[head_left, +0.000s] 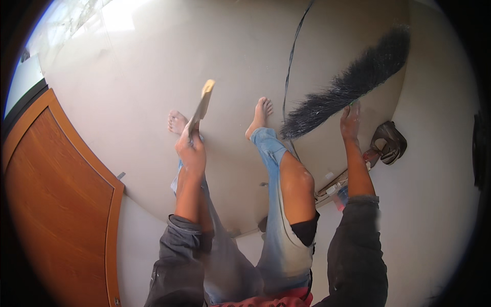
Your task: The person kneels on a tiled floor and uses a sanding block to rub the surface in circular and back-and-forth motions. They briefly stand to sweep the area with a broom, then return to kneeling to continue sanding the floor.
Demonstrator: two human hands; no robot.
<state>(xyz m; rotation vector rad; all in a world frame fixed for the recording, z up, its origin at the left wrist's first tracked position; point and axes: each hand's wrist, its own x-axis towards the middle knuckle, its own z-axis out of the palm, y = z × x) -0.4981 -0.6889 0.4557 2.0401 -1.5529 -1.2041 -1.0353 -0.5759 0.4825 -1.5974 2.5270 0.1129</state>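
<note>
The black bristle bundle (353, 84) lay on the pale floor (230, 46), far and to the right of the bare right foot (260, 113), its long axis running aslant from a near left end to a far right end; the ragged fringe faced far and left, while the straighter edge faced near and right. The right hand (351, 123) reached up to that straighter edge, fingers pointing far and touching it, or nearly so; whether they gripped or merely rested there could not be told. The left hand (192, 153) was closed around the near part of a narrow flat strip (199, 110), whose yellow tip pointed far and slightly right, its kind unclear. If the right hand only rested on the edge, a push could have swung the bundle about or splayed its loose-looking fibres. The dark cord (291, 56), which came down from the far side to the bundle's left end, might have snagged in the fringe if either was pulled. The strip, held by one end above the floor near the left foot (177, 122), could have tipped or dropped toward the toes had that grasp loosened.
</note>
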